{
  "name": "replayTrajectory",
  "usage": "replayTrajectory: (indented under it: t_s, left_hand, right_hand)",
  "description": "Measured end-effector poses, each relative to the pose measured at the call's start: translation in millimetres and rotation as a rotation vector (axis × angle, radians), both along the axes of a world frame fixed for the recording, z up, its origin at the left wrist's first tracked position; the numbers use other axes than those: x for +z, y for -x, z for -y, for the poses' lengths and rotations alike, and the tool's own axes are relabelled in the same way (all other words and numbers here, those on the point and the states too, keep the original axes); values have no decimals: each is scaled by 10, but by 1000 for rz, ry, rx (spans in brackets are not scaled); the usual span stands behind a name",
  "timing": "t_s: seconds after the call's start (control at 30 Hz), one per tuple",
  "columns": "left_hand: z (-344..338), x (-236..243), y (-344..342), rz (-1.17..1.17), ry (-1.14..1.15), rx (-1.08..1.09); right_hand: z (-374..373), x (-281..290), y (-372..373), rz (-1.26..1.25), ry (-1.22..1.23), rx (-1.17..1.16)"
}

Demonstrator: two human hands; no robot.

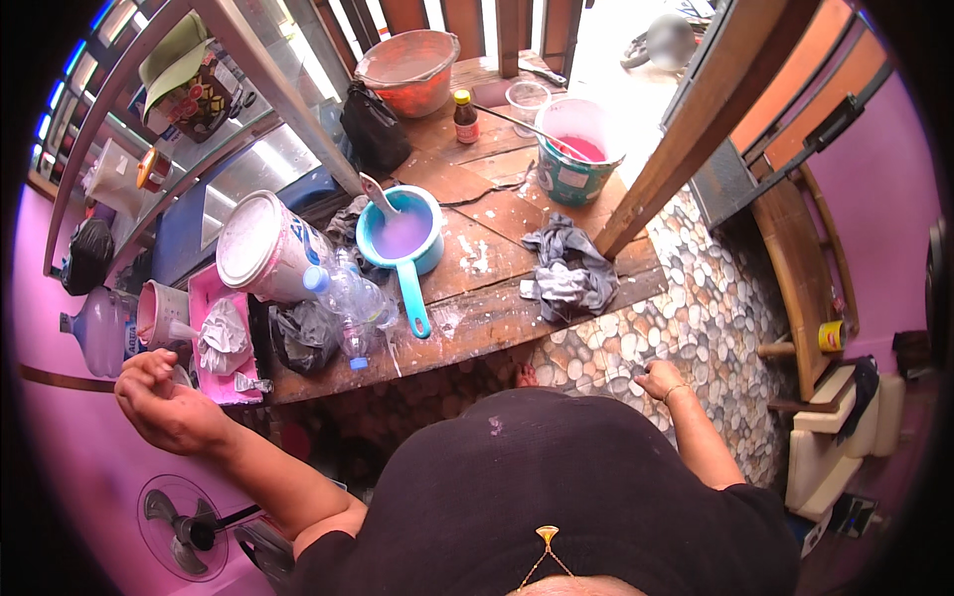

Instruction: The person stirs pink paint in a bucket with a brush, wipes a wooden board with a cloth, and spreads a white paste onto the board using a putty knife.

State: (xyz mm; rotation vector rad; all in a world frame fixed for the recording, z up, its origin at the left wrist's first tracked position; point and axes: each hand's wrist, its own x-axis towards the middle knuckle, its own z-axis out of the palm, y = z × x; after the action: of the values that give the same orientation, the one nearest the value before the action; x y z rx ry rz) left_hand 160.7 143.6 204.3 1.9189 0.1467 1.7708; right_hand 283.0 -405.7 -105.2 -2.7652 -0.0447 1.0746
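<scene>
My left hand (164, 402) is raised at the left beside a pink tray (207, 382) with crumpled white paper (225, 338) in it, fingers curled around a partly hidden pale thing I cannot make out. My right hand (659, 381), fingers curled, hangs over the pebble-patterned floor below a crumpled grey cloth (566, 266); what it holds, if anything, is hidden. On the wooden table (487, 318) stand a blue dipper (417, 248) of lilac liquid with a brush in it, a white bucket (253, 243), clear bottles (353, 308) and a green bucket (566, 184) of pink liquid.
A red basin (407, 89), black bags (373, 134) and a small brown bottle (465, 127) sit farther back. A glass cabinet (169, 149) is at left, a fan (184, 526) below it. A wooden post (676, 149) rises at right, near a bamboo bench (795, 278).
</scene>
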Motion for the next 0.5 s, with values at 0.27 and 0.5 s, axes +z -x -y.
replayTrajectory:
  t_s: [0.27, 0.5]
  left_hand:
    - [362, -353, 185, -451, 1, -216]
    - [1044, -428, 35, -523, 213, -281]
  right_hand:
    - [152, -214, 670, -22, -30, -170]
    - [442, -173, 975, -12, -72, -187]
